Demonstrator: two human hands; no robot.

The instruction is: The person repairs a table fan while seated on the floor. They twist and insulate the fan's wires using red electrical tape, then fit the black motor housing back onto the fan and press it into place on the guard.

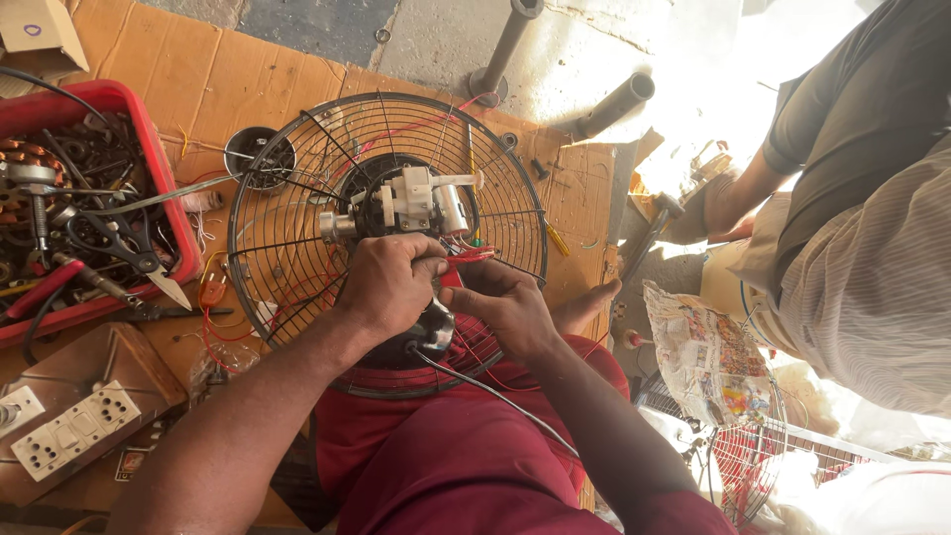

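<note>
Nearest: lap in dark red cloth, the lower rim of a round black wire fan guard (267, 248) resting against it.

Left hand (386, 287): fingers curled shut, gripping the lower part of the fan motor (401, 203) at the guard's centre.

Right hand (510, 302): fingers bent, pinching red wires (471, 255) just beside the motor.

Floor: flattened brown cardboard (218, 74) over grey concrete, bright sunlight at upper right.

Left foreground: wooden board carrying white switches and sockets (74, 431).

Left, further: red plastic tray (163, 173), holding pliers (124, 243), copper-wound coils, screws, assorted metal parts.

Right: crumpled newspaper (703, 352) over a second wire guard (743, 456); another person in a striped shirt (862, 297), seated.

Far: two grey metal tubes (614, 104) on the concrete; a cardboard box (40, 35) at the upper left corner.
</note>
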